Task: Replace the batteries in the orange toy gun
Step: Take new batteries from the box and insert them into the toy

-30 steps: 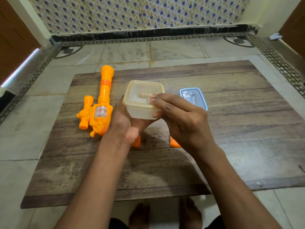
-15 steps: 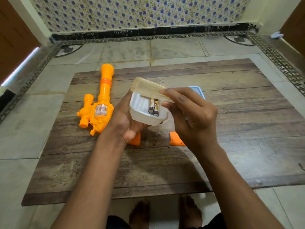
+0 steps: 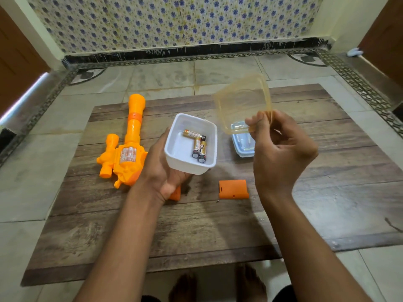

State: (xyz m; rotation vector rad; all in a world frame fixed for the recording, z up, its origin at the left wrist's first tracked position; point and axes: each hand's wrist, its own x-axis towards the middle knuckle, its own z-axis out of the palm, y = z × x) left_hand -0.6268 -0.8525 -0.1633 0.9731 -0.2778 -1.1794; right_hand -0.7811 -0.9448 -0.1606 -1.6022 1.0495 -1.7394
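Fingers of our right hand point(image 3: 281, 149) pinch the lower edge of the translucent yellowish plastic lid point(image 3: 242, 101), holding it tilted in the air, well clear of its box. Our left hand point(image 3: 161, 168) cups the small white rectangular plastic tub point(image 3: 174, 149) from beneath, fingers curled under it; three gold-and-black cylinder batteries point(image 3: 197, 143) lie loose inside. At about nine o'clock from the tub, the orange plastic toy gun point(image 3: 127, 153) rests flat on the brown wooden board point(image 3: 196, 232), barrel toward twelve. A flat orange battery cover point(image 3: 233, 189) lies at five o'clock from the tub, with a tiny screw point(image 3: 217, 201) just beside it. A shut blue-rimmed clear box point(image 3: 243, 144) sits at three o'clock. We judge the fresh cells are being fetched: the compartment seems open already. Next we should put the lid down, freeing that hand to pick cells out one by one, minding polarity.
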